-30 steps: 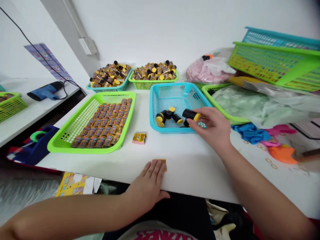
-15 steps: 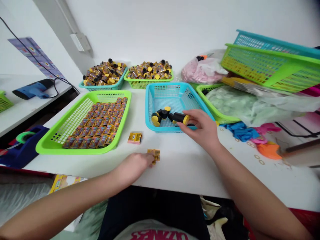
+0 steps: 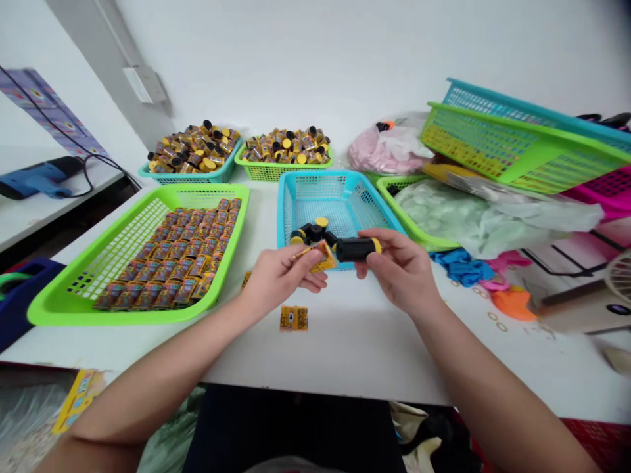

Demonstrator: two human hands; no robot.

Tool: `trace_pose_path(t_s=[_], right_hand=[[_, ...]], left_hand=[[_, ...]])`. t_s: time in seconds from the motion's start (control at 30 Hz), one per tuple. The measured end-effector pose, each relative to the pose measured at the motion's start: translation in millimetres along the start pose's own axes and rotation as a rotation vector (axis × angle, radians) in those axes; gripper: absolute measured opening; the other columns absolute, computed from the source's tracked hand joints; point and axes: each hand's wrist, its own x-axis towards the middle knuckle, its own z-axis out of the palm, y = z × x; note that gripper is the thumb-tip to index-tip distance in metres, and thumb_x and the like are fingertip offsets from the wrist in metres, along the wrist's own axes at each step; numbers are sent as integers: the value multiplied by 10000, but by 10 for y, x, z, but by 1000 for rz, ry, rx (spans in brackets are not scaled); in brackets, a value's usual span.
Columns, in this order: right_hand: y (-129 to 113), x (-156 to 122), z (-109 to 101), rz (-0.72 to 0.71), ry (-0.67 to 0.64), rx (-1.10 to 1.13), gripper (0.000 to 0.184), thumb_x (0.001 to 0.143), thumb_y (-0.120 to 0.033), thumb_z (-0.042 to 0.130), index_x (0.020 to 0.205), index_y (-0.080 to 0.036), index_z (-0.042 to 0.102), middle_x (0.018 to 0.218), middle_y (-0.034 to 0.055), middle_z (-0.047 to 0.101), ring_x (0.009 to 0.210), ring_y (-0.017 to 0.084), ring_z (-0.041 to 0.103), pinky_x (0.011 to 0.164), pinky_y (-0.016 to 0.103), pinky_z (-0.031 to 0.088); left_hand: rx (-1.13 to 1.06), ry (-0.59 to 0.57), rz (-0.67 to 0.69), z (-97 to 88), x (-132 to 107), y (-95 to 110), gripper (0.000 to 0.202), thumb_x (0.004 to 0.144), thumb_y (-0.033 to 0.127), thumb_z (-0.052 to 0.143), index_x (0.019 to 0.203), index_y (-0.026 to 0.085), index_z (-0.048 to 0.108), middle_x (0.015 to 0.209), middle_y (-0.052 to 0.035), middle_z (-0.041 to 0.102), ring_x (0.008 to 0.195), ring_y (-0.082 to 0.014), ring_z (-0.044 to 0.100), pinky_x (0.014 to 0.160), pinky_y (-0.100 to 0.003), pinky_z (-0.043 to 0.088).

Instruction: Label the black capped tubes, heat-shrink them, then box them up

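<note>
Between the thumb and fingers of my left hand [image 3: 279, 270] is a printed yellow wrapper sleeve [image 3: 324, 255]. My right hand [image 3: 407, 270] grips a black cylinder with a yellow cap [image 3: 355, 249], its black end close to the sleeve; I cannot tell whether they touch. Both hands are at the front edge of a blue basket [image 3: 280, 217], in which several black cylinders with yellow ends [image 3: 315, 231] lie. A flat printed wrapper [image 3: 294, 318] rests on the white table [image 3: 345, 348] below my hands. Another is mostly hidden behind my left wrist.
At left, a large green basket [image 3: 39, 309] holds rows of wrapped cylinders [image 3: 170, 253]. Behind stand a blue basket [image 3: 197, 176] and a green basket [image 3: 280, 172] heaped with wrapped pieces. On the right are stacked baskets [image 3: 517, 144], plastic bags [image 3: 453, 210] and flat balloons [image 3: 461, 266].
My left hand has lifted a wrapper sleeve off the table toward the right hand. The right hand has brought the black cylinder slightly nearer. The view has shifted a little.
</note>
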Motion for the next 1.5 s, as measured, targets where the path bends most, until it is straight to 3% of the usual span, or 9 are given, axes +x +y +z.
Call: trace_pose_path(t_s=[0.17,0.37,0.5,0.73,0.83,1.0,1.2,1.33,1.5], right_hand=[[-32,-10,7,86,-124,42,246,850,-275,731,1095,-260,709,737,-21,701,586,105,658,547,235,562],[-93,-18,59,143,-220,-105,253,830,-203,733,1081,-227,720,769,3,684,589,93,645,529,205,551],[-78,-14,50,40,-238,-214,310,797,-151,742,1092,-246,722,1060,53,640,734,99,661,643,237,590],[-53,-2,25,101,-259,-184,303,795,-165,746,1089,-236,719,984,50,644,769,127,673,645,248,579],[-62,-2,28,104,-257,-161,305,795,-153,746,1085,-244,721,978,44,646,751,116,666,609,228,559],[-61,-9,46,129,-263,-169,284,809,-193,739,1087,-244,720,958,40,644,719,114,658,580,233,563],[8,-81,185,37,-294,-389,371,791,-230,734,1159,-253,695,1058,51,631,767,121,668,718,299,626],[-9,-102,234,80,-293,-364,504,799,-256,743,1281,-246,597,932,21,673,799,141,670,778,326,614],[-21,-98,283,140,-217,-428,483,778,-358,771,1205,-227,587,813,-6,673,671,128,639,630,271,562]], left_hand=[[165,-99,43,-50,-76,-240,687,859,748,439,811,108,683,773,-143,770,669,-219,759,608,-283,624],[400,-113,227,-164,-133,-221,732,933,704,299,714,131,698,671,-98,745,611,-171,722,588,-252,557],[569,-130,339,-176,-98,-211,533,958,556,465,701,151,697,727,-53,735,635,-141,666,608,-232,498],[407,-85,238,-143,-104,-195,265,849,421,694,890,171,768,784,-19,744,674,-144,652,587,-215,465],[352,-38,252,-124,-119,-210,321,813,392,738,1065,196,765,866,-27,772,735,-158,676,627,-223,493],[347,-13,225,-110,-129,-239,352,789,382,762,1087,194,760,915,-43,783,755,-170,702,623,-224,525],[596,-32,486,-130,-124,-311,355,807,302,741,1134,168,712,973,-61,780,835,-175,728,763,-246,559],[698,-75,448,-95,-164,-326,504,865,302,657,1347,186,563,933,-39,774,747,-157,716,665,-228,556],[771,-96,308,-33,-234,-362,891,921,338,591,1578,260,-5,1076,-45,761,666,-136,708,589,-204,539]])
